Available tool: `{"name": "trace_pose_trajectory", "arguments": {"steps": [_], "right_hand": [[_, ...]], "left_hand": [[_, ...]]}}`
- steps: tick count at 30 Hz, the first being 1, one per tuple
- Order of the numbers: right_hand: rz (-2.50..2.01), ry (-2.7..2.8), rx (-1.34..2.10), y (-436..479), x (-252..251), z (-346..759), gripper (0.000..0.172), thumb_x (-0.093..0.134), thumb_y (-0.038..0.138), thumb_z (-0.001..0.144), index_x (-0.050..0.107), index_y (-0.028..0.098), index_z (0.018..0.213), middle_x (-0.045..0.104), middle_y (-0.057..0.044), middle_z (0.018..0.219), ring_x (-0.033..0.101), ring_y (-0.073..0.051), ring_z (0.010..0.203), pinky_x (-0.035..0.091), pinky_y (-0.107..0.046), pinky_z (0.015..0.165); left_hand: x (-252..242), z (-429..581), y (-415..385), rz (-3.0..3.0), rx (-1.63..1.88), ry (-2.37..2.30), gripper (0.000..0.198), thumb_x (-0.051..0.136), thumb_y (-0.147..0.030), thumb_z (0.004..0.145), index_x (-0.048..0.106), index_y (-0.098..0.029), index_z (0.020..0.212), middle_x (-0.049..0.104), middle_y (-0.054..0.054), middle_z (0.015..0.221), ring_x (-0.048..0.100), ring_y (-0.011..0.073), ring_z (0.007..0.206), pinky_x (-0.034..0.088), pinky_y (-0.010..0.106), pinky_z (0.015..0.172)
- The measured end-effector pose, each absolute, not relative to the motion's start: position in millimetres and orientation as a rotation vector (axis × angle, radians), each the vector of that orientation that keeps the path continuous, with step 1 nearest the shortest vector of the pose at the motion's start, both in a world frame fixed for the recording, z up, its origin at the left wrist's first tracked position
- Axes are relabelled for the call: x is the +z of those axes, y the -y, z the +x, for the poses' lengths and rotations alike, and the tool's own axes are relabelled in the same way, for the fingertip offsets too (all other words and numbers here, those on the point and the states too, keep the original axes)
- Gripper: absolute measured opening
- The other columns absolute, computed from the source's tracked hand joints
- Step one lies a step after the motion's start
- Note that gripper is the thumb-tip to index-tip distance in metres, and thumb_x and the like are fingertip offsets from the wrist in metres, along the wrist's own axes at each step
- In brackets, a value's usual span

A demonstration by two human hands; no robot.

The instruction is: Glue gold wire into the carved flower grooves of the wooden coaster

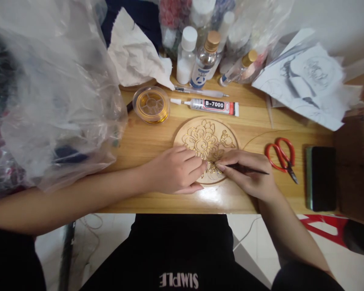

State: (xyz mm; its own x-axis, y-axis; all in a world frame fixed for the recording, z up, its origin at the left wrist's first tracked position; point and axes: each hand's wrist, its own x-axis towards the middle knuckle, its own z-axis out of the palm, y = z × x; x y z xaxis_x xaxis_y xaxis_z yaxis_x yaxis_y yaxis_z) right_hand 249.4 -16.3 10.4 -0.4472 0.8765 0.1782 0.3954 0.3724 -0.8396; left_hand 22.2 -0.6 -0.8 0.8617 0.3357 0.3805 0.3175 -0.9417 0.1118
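Note:
A round wooden board with a raised rim lies on the table, bearing a flower pattern outlined in gold wire. Across its near left side rests my left hand, fingers bent, pressing on the board with the thumb by the near rim. My right hand pinches slim dark tweezers, their tips low over the pattern beside my left fingertips. The tips themselves are hidden by my fingers. A loose thin gold wire curves over the table to the right of the board.
Behind the board lie a B-7000 glue tube, a pen and a spool of gold wire. Red-handled pliers and a dark phone-like block are on the right. Bottles, drawn papers, tissue and plastic bags surround the workspace.

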Motion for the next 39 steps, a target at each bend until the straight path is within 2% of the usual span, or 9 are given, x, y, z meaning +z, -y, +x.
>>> {"name": "trace_pose_trajectory", "arguments": {"steps": [23, 33, 39], "right_hand": [[-1.126, 2.035, 1.009, 15.3, 16.6, 247.3, 0.003, 0.065, 0.015, 0.079, 0.064, 0.018, 0.077, 0.067, -0.002, 0.070, 0.061, -0.011, 0.061, 0.048, -0.023, 0.053], [-1.124, 2.022, 1.019, 16.3, 16.2, 246.3, 0.005, 0.065, 0.013, 0.078, 0.065, 0.018, 0.078, 0.068, -0.002, 0.073, 0.064, -0.012, 0.066, 0.050, -0.024, 0.058], [-1.093, 2.034, 1.004, 15.1, 14.6, 247.7, 0.005, 0.065, 0.012, 0.078, 0.065, 0.017, 0.079, 0.068, -0.003, 0.073, 0.064, -0.013, 0.068, 0.050, -0.025, 0.059]], "left_hand": [[2.3, 22.4, 2.2, 3.049, 0.563, -0.518, 0.036, 0.046, -0.041, 0.091, 0.063, -0.010, 0.095, 0.060, 0.005, 0.072, 0.051, 0.0159, 0.069, 0.042, 0.029, 0.064], [1.9, 23.5, 3.9, 3.027, 0.567, -0.528, 0.034, 0.049, -0.041, 0.089, 0.064, -0.011, 0.084, 0.057, 0.003, 0.070, 0.050, 0.0163, 0.068, 0.041, 0.030, 0.064], [2.9, 23.1, 3.2, 3.019, 0.578, -0.523, 0.034, 0.049, -0.040, 0.089, 0.063, -0.009, 0.092, 0.058, 0.004, 0.070, 0.051, 0.0162, 0.069, 0.042, 0.030, 0.064]]}}
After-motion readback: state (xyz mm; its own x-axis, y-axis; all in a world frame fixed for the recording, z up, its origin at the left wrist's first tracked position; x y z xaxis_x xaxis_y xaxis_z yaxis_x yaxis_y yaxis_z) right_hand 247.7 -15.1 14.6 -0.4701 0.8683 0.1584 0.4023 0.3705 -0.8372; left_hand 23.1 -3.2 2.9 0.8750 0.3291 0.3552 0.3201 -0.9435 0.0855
